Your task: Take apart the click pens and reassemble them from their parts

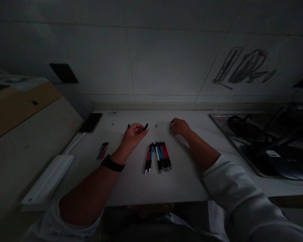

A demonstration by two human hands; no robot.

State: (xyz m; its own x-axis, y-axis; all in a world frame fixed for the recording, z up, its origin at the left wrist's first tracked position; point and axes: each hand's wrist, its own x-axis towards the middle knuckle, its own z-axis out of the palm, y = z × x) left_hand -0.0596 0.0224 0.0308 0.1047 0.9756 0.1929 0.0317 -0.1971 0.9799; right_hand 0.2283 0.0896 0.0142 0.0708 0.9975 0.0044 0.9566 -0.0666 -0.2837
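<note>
My left hand [133, 136] is closed, its thumb and fingers pinching a short black pen part [146, 126] above the white counter. Farther right, my right hand [179, 127] rests low over the counter with its fingers bent together. A thin pale sliver shows at its fingertips, too dim to name. Between the hands lies a tiny black piece [156, 126]. Nearer to me is a row of click pens [159, 156] with red, blue and white barrels, side by side. Two short coloured pen barrels [102, 151], one blue and one red, lie left of my left wrist.
A phone [91, 123] and a white power strip [49, 179] with a cable lie at the left. A small ring-shaped item [112, 113] is near the wall. At the right, a metal-rimmed recess [232, 144] holds dark cables and a black bag-like thing [285, 163].
</note>
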